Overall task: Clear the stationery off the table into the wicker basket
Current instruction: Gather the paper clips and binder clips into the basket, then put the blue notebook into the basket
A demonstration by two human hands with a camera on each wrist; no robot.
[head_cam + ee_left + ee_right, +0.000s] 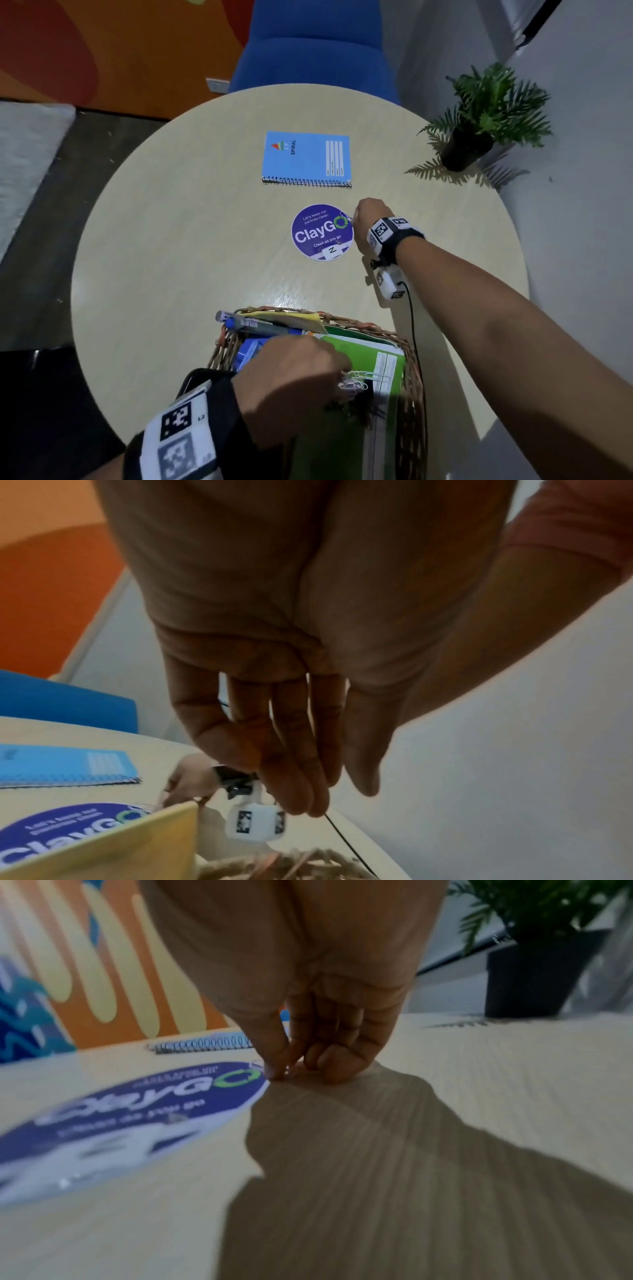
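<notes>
A blue spiral notebook [306, 159] lies at the far middle of the round table [164, 240]. My right hand [354, 219] is down on the table at the right edge of the purple ClayGo sticker [322, 232]. Its thumb and fingers [274, 1066] pinch a small paper clip [256, 1064] against the surface. My left hand [342, 373] hovers over the wicker basket [416, 370] with fingers [294, 785] straight and holding nothing. Several paper clips [359, 382] lie just under its fingertips on a green notebook [346, 431] in the basket.
The basket at the near table edge also holds a yellow pad [301, 320] and markers [246, 322]. A potted plant [469, 147] stands at the far right of the table. A blue chair [315, 51] sits behind the table.
</notes>
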